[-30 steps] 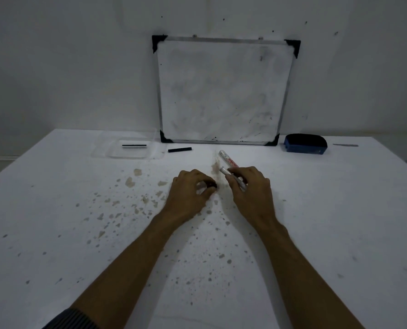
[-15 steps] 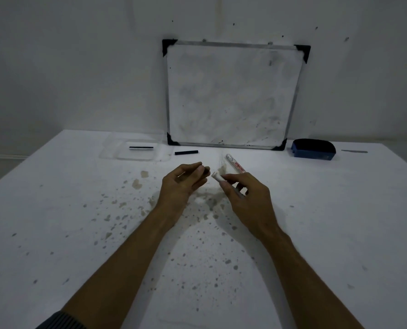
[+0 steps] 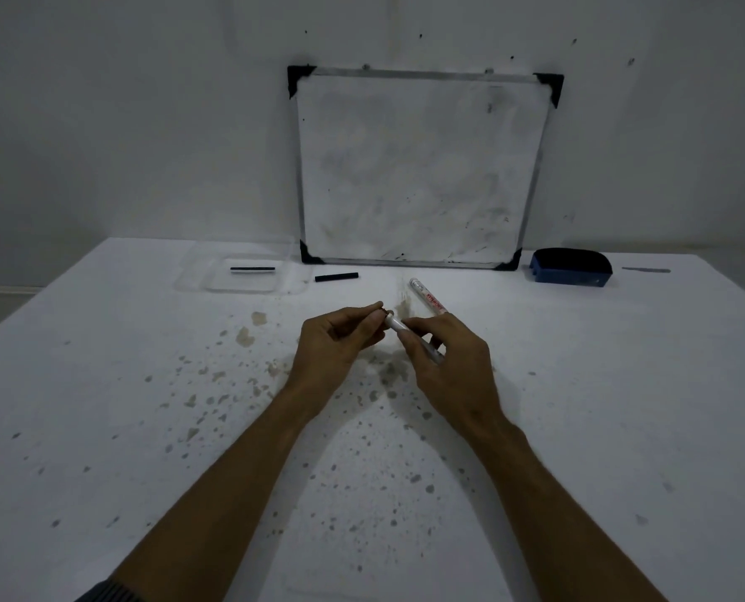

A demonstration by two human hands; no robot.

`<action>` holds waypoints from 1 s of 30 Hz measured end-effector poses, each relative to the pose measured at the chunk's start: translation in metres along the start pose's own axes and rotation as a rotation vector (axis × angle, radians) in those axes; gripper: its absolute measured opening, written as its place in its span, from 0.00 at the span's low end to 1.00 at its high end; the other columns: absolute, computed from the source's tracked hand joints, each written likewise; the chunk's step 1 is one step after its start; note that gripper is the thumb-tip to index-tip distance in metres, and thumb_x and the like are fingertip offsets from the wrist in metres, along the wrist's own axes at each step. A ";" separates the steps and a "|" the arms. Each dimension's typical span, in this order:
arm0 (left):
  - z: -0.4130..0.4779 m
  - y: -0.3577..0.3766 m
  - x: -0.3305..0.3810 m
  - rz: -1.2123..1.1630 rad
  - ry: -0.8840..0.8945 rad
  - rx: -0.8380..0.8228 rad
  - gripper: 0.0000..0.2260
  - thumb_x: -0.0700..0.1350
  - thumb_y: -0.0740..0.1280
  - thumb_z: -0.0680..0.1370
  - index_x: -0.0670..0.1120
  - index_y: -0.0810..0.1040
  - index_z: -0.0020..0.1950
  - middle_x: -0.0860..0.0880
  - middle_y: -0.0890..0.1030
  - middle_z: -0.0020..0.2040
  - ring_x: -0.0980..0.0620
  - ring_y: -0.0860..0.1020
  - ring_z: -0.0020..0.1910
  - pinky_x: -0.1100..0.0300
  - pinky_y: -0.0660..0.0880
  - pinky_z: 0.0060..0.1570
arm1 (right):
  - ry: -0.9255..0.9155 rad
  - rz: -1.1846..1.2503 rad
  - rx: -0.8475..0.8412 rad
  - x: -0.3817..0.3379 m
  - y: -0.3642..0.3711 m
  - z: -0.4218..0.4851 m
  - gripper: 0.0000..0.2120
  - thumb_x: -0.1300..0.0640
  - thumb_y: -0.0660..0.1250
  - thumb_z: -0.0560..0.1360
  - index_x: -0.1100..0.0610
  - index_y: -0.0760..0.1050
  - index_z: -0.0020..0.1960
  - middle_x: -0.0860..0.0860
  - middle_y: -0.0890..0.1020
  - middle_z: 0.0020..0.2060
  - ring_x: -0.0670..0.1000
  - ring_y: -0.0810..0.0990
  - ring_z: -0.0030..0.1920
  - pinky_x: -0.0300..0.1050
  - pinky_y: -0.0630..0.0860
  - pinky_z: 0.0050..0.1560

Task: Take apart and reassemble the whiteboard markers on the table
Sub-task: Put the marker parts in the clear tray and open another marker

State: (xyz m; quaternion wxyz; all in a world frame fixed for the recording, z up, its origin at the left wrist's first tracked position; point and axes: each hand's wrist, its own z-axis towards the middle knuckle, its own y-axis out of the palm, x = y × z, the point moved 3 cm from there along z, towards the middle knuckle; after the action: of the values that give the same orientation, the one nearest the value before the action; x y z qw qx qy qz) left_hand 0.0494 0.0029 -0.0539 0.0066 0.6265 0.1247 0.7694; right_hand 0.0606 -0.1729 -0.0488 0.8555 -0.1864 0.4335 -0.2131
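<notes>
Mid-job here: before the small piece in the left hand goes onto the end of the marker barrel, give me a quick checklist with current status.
1. Marker barrel gripped by the right hand: ok.
2. Left hand pinching a small piece at the barrel's open end: ok, but what the piece is: cannot tell.
3. Piece lined up with the barrel's end: cannot tell, fingers hide the joint.
4. Second marker lying on the table beyond the hands, clear of the work: ok.
5. Loose black stick within view near the whiteboard: ok.
6. Another black stick resting in the clear tray: ok.
</notes>
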 end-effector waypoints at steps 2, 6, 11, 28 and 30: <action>-0.001 0.002 0.001 0.066 0.019 -0.010 0.12 0.38 0.72 0.78 0.39 0.84 0.62 0.45 0.88 0.54 0.48 0.86 0.55 0.58 0.82 0.56 | 0.000 -0.012 0.006 0.002 -0.002 -0.001 0.13 0.49 0.71 0.78 0.55 0.84 0.59 0.49 0.87 0.51 0.42 0.79 0.49 0.41 0.79 0.55; -0.004 0.007 0.001 0.149 0.049 0.004 0.11 0.38 0.73 0.77 0.41 0.85 0.59 0.50 0.88 0.53 0.55 0.86 0.54 0.63 0.81 0.54 | 0.009 -0.045 0.005 0.005 -0.002 -0.005 0.13 0.50 0.71 0.78 0.56 0.84 0.58 0.50 0.87 0.50 0.41 0.79 0.49 0.26 0.69 0.53; -0.001 0.005 -0.002 0.211 0.068 -0.005 0.11 0.41 0.74 0.76 0.45 0.85 0.58 0.49 0.88 0.53 0.54 0.86 0.53 0.62 0.81 0.54 | 0.028 -0.046 0.007 0.005 0.003 -0.005 0.13 0.51 0.72 0.78 0.58 0.84 0.58 0.51 0.87 0.50 0.40 0.78 0.48 0.24 0.69 0.51; 0.013 0.012 -0.012 0.315 0.003 0.003 0.17 0.44 0.74 0.78 0.45 0.81 0.67 0.46 0.87 0.57 0.54 0.85 0.55 0.59 0.81 0.59 | 0.165 -0.158 -0.032 0.007 -0.018 -0.002 0.13 0.51 0.68 0.80 0.56 0.81 0.61 0.52 0.81 0.53 0.44 0.77 0.47 0.23 0.68 0.43; 0.013 0.015 -0.019 0.586 0.123 -0.053 0.23 0.47 0.72 0.79 0.49 0.75 0.73 0.51 0.83 0.63 0.56 0.81 0.61 0.61 0.76 0.64 | 0.236 -0.197 0.034 0.015 -0.032 0.010 0.14 0.51 0.68 0.80 0.56 0.81 0.62 0.53 0.81 0.53 0.47 0.78 0.48 0.28 0.73 0.47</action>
State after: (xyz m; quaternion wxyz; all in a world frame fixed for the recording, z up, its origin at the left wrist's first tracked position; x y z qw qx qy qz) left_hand 0.0686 -0.0123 -0.0670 -0.2072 0.5877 -0.0813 0.7779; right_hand 0.0701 -0.2065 -0.0367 0.7766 -0.1870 0.5071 -0.3237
